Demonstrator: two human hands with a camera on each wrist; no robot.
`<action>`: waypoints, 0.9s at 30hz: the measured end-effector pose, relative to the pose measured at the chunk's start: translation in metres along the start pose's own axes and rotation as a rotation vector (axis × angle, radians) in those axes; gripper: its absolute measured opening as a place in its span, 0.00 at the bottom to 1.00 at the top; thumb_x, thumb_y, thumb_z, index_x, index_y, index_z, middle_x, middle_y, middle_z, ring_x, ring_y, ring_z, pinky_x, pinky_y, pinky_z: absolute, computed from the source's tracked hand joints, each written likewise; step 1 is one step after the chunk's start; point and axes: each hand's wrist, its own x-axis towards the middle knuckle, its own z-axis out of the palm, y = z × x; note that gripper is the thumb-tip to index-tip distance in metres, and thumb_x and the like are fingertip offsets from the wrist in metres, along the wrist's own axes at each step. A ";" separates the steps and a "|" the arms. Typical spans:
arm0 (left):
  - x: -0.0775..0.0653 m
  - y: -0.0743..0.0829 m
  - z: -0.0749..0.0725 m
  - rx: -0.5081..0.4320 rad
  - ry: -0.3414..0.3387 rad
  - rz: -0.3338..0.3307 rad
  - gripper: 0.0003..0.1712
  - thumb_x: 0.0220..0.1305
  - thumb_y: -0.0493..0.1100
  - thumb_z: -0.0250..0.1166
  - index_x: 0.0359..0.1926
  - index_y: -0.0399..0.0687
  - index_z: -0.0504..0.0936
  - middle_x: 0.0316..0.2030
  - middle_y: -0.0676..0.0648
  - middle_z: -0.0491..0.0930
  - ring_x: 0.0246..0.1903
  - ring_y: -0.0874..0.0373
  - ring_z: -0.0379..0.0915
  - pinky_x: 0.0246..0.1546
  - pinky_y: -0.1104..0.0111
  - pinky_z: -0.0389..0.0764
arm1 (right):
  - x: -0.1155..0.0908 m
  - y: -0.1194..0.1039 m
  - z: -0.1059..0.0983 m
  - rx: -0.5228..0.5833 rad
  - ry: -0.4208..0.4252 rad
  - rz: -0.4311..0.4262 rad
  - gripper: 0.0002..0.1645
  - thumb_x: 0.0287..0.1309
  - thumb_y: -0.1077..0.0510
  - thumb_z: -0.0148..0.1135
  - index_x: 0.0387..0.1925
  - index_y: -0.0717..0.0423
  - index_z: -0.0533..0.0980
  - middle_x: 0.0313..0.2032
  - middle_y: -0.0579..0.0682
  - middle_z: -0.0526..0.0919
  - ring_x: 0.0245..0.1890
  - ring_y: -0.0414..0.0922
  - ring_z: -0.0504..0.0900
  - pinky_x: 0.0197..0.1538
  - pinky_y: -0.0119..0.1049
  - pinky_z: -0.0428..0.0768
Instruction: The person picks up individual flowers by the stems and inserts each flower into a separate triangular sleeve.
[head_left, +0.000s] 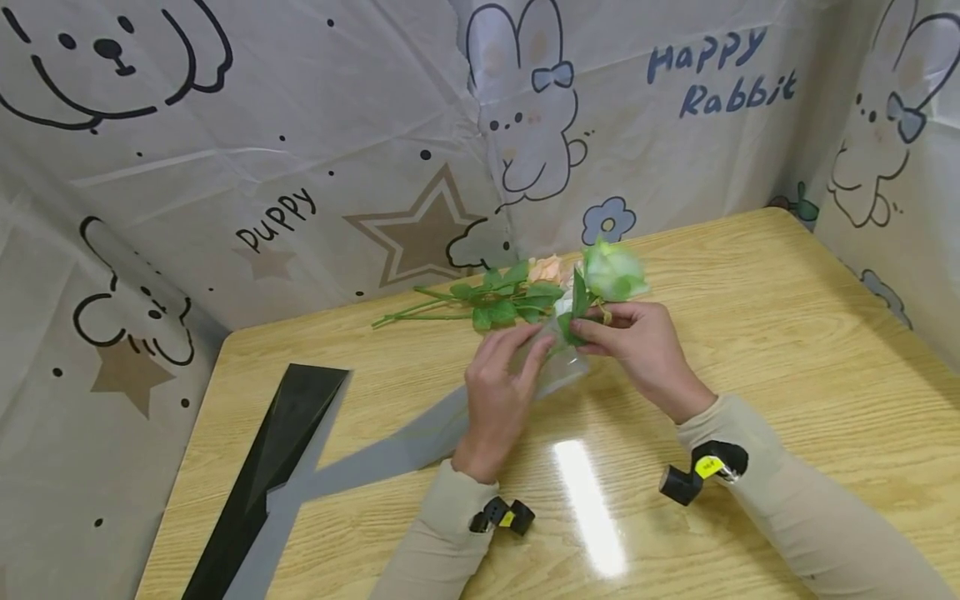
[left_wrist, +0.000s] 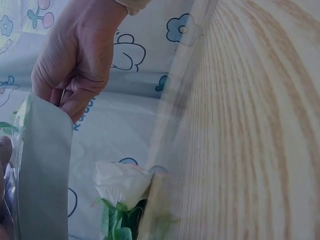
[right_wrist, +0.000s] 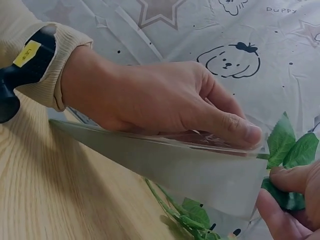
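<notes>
My left hand [head_left: 501, 387] grips a tapered flower sleeve [head_left: 427, 425], clear in front with a grey back, near its wide mouth. In the right wrist view, its thumb [right_wrist: 245, 134] presses along the sleeve's upper edge. A pale green artificial rose [head_left: 615, 271] stands out of the mouth, its stem running down inside the clear film. At that mouth, my right hand [head_left: 637, 350] pinches the rose by its leaves and stem; green leaves [right_wrist: 292, 145] show beside the fingertips in the right wrist view.
Behind the hands, peach and white roses [head_left: 546, 269] lie with their green stems [head_left: 420, 312] pointing left. A second sleeve, black and grey [head_left: 262, 450], lies at the left of the wooden table [head_left: 787, 375]. Printed cloth walls [head_left: 360, 108] close off the back and sides.
</notes>
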 end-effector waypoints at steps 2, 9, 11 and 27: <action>-0.001 0.000 0.000 0.001 -0.006 0.002 0.13 0.67 0.44 0.72 0.47 0.39 0.89 0.42 0.41 0.90 0.44 0.51 0.87 0.49 0.65 0.89 | -0.001 0.000 0.001 -0.039 -0.003 -0.003 0.20 0.63 0.68 0.69 0.53 0.79 0.79 0.35 0.37 0.88 0.35 0.35 0.91 0.46 0.35 0.90; -0.002 0.001 0.002 0.009 -0.008 0.013 0.13 0.67 0.43 0.71 0.47 0.38 0.89 0.42 0.40 0.90 0.44 0.50 0.87 0.49 0.64 0.89 | -0.005 -0.002 0.006 -0.148 -0.014 0.001 0.18 0.61 0.66 0.71 0.50 0.75 0.83 0.34 0.45 0.92 0.32 0.35 0.91 0.43 0.35 0.91; -0.002 0.001 0.002 0.011 -0.005 0.020 0.13 0.67 0.43 0.71 0.46 0.38 0.89 0.42 0.40 0.90 0.44 0.51 0.87 0.48 0.64 0.89 | -0.006 -0.002 0.006 -0.193 -0.012 -0.005 0.17 0.62 0.65 0.71 0.49 0.73 0.84 0.33 0.47 0.92 0.31 0.33 0.90 0.41 0.33 0.91; 0.000 0.002 0.001 0.017 0.031 0.084 0.11 0.65 0.42 0.73 0.44 0.38 0.89 0.39 0.42 0.90 0.41 0.52 0.87 0.45 0.66 0.89 | -0.006 0.000 0.006 -0.357 -0.137 0.022 0.15 0.58 0.70 0.65 0.46 0.75 0.84 0.43 0.63 0.90 0.35 0.34 0.82 0.39 0.27 0.83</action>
